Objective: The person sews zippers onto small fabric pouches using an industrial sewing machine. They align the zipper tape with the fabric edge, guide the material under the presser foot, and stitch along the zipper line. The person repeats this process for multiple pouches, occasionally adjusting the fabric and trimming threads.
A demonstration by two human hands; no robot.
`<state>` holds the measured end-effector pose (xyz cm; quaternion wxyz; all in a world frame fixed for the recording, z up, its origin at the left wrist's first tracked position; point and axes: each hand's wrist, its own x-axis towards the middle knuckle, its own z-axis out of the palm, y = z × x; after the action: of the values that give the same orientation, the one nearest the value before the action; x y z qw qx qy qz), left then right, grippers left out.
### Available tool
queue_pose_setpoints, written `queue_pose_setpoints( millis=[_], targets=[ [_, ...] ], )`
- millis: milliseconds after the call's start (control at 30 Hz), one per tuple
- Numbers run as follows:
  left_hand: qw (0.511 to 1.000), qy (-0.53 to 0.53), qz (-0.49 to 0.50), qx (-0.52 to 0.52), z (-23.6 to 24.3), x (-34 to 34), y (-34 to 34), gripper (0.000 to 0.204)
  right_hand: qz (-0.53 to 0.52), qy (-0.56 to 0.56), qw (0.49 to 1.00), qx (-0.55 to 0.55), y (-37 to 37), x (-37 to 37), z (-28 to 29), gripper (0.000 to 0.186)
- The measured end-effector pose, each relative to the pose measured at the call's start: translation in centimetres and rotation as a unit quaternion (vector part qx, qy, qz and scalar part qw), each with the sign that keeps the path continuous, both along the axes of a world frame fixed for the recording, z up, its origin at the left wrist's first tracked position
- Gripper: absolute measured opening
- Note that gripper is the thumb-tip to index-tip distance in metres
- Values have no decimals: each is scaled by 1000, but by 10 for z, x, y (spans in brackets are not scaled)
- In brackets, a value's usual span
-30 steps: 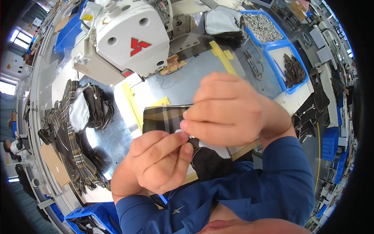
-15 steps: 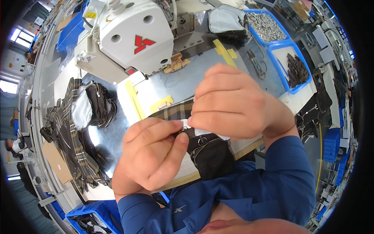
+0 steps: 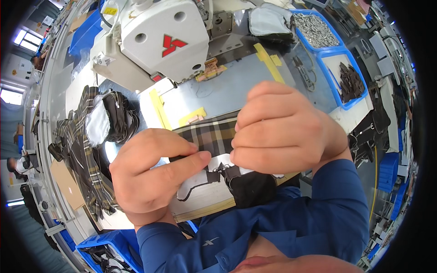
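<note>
A plaid fabric piece (image 3: 205,135) lies in front of me, with a white lining (image 3: 195,185) and a black bundle with zip and metal hardware (image 3: 249,190) at its near side. My left hand (image 3: 152,173) pinches at the piece's left part, thumb and index tip close together. My right hand (image 3: 277,127) is curled closed on its right part, beside the white lining; its fingertips are partly hidden. Beyond both stands a white sewing machine (image 3: 152,50), over a metal plate (image 3: 182,102) marked with yellow tape strips.
Plaid garments (image 3: 86,164) and stacked black-and-white pieces (image 3: 114,116) lie at left. A pouch stack (image 3: 268,22), snips (image 3: 305,73) and blue trays of metal parts (image 3: 314,29) and dark strips (image 3: 350,79) sit at back right. A blue bin (image 3: 109,245) is at lower left.
My left hand has moved left and my right hand slightly right, drawing apart from each other. More plaid and white lining show between them, and the hardware is uncovered.
</note>
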<state>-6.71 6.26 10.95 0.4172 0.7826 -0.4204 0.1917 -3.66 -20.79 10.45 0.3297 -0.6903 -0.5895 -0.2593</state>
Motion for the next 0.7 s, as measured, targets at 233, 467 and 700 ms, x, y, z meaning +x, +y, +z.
queue_pose_setpoints(
  millis=[233,467,700],
  targets=[
    [980,-159,116,42,1,-11,-13,29,-8,-4,1000,15,0,1,-2,10],
    [986,-135,94,6,-10,-13,-14,24,-11,6,1000,15,0,-1,1,10],
    [984,-173,34,27,-8,-1,-13,14,-6,13,1000,17,-3,-2,4,9]
  ],
)
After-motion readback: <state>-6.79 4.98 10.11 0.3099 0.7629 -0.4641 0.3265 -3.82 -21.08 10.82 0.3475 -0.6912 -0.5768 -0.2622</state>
